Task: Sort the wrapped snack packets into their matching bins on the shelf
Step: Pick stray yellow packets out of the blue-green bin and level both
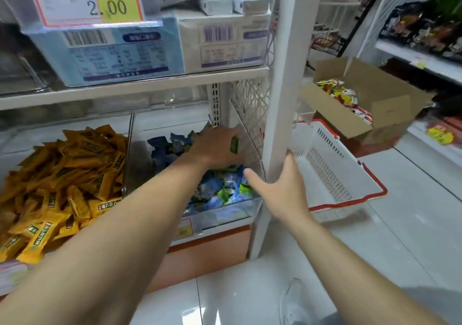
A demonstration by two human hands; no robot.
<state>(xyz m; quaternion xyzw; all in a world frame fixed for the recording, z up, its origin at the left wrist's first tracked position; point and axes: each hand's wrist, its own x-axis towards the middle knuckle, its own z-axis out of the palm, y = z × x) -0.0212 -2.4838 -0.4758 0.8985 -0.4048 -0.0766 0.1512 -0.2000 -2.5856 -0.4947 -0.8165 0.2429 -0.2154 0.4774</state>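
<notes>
Head view: left hand [215, 147] inside the clear bin [225, 212], fingers curled round a small green packet [234, 144], with blue and green packets [220, 189] heaped just below them. Right hand [277, 187] with fingers spread wide, holding nothing, tips touching the white post [277, 74] at the bin's corner. Yellow packets [62, 174] piled well left of both hands, white basket [332, 174] just right of the right fingers.

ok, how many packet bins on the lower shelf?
2. The orange-packet bin at left; the blue-and-green-packet bin right of it, where the left hand holds a green packet. More may lie off-frame left.
</notes>
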